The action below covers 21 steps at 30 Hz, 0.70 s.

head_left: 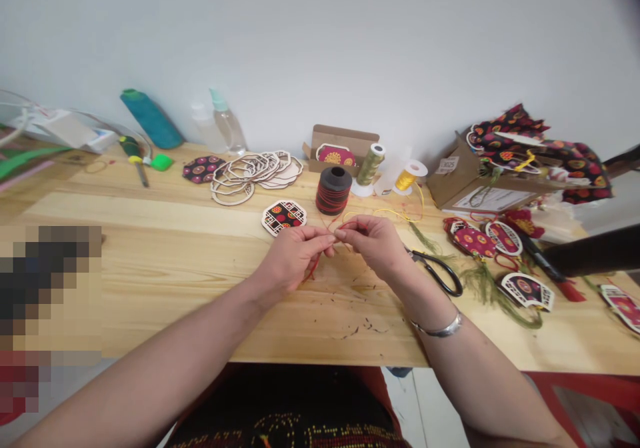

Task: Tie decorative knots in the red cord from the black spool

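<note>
My left hand (pixel 295 256) and my right hand (pixel 373 243) meet over the middle of the wooden table, fingertips nearly touching. Each hand pinches a thin red cord (pixel 311 272); part of it hangs below my left hand and a loop of it rises over my right fingers. The fingers hide where the cord joins. Just behind my left hand lies an ornament with dark patterned fabric in a pale frame (pixel 284 218). Beyond the hands stands a spool of dark and red thread (pixel 333 191). Black-handled scissors (pixel 440 271) lie right of my right wrist.
Pale cut-out frames (pixel 260 171), bottles (pixel 227 125) and a screwdriver (pixel 134 158) sit along the wall at left. Green (pixel 371 165) and yellow (pixel 410 174) thread spools stand behind. A cardboard box (pixel 450 178) with fabric, tasselled ornaments (pixel 527 291) and a black bar (pixel 595 251) occupy the right.
</note>
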Each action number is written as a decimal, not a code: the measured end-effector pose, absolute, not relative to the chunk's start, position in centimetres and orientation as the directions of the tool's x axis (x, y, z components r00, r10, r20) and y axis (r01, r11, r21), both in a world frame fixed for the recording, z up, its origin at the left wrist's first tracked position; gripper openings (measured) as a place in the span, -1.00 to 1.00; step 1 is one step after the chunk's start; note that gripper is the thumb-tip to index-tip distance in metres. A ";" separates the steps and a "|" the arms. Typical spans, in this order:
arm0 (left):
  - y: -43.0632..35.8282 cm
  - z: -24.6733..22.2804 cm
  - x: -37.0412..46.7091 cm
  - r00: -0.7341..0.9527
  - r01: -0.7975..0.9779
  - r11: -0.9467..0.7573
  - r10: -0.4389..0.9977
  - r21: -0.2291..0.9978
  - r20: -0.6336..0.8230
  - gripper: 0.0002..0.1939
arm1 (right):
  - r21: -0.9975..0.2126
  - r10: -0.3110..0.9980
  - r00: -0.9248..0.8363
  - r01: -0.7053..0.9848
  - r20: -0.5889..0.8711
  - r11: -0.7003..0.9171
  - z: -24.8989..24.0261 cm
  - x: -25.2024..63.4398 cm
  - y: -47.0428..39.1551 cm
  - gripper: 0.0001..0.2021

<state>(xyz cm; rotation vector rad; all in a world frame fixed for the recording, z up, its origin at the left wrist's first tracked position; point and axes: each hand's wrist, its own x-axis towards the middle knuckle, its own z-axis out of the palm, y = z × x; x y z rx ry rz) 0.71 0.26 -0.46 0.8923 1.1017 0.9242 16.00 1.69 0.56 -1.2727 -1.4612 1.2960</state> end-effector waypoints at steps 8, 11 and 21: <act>0.2 -0.2 0.7 0.199 -0.160 0.353 0.926 0.922 -0.320 -0.82 | -0.933 0.972 -0.234 0.348 0.011 0.094 0.8 16.0 1.6 -0.81; 0.1 0.0 0.7 0.207 -0.154 0.359 0.923 0.920 -0.326 -0.81 | -0.920 0.974 -0.228 0.377 0.018 0.105 1.0 15.9 1.5 -0.80; 0.3 -0.1 0.6 0.186 -0.177 0.366 0.924 0.914 -0.334 -0.80 | -0.989 0.959 -0.284 0.144 -0.011 0.032 0.3 15.8 1.5 -0.71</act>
